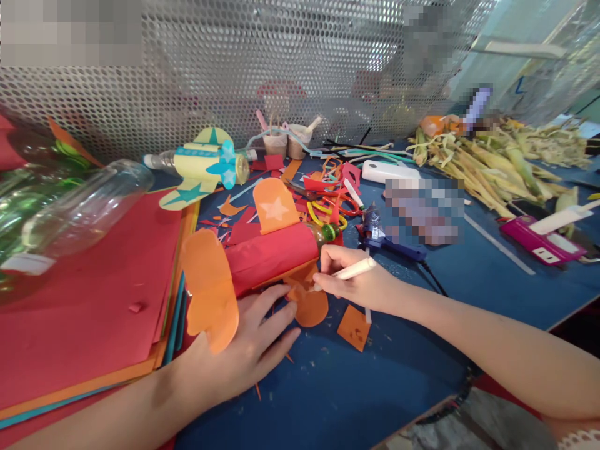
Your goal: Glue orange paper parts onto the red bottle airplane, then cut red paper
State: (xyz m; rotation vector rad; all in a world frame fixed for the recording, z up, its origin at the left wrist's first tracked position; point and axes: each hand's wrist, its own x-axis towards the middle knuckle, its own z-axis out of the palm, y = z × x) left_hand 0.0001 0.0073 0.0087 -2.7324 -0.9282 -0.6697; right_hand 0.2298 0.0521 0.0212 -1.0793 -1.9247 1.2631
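A bottle wrapped in red paper point(274, 255) lies on the blue table, its green neck to the right. Orange foam-like pieces stick out from it: one with a pale star point(275, 206) at the top, a larger one point(210, 287) at the left end. My right hand point(359, 281) is closed round a white pen point(354, 269), its tip at the lower orange piece point(310, 305). My left hand point(253, 337) lies below the bottle with its fingers spread, fingertips touching the edge of that lower piece.
Colored sheets point(84, 300) and clear bottles point(89, 206) fill the left. A yellow-and-blue bottle rocket point(201, 164), paper scraps point(241, 225), scissors point(335, 206) and a glue gun point(396, 244) lie behind. Dried husks point(506, 162) and a magenta power strip point(539, 240) are at right.
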